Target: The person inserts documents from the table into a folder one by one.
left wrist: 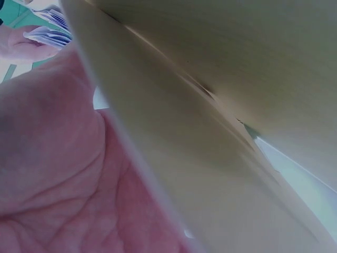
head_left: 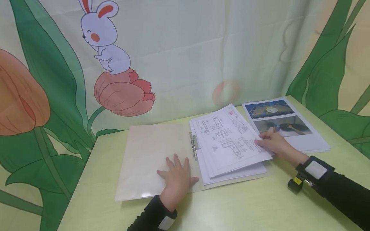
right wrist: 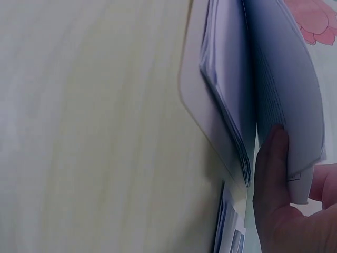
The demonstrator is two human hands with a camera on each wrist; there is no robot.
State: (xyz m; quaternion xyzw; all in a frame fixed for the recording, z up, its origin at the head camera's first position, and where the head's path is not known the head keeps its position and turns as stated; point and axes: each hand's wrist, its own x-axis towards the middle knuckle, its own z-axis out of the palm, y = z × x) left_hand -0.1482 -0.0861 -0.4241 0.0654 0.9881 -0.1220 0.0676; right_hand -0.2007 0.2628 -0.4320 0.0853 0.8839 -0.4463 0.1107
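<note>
A pale folder (head_left: 145, 150) lies spread out on the table, with a metal clip (head_left: 194, 147) along its spine. My left hand (head_left: 176, 176) rests on the left cover near its lower edge, fingers spread. The left wrist view shows its palm (left wrist: 52, 168) beside the cover's edge. With my right hand (head_left: 274, 142) I pinch the right edge of some sheets printed with technical drawings (head_left: 231, 141), raised above other papers (head_left: 248, 171) in the folder. In the right wrist view, the raised sheets (right wrist: 289, 89) curve between thumb and fingers.
Right of the folder lies a stack of sheets with two colour photos (head_left: 306, 144), partly behind my right hand. A cloth printed with tulips and a rabbit (head_left: 188, 64) hangs at the back. The pale green table (head_left: 231, 208) extends in front of the folder.
</note>
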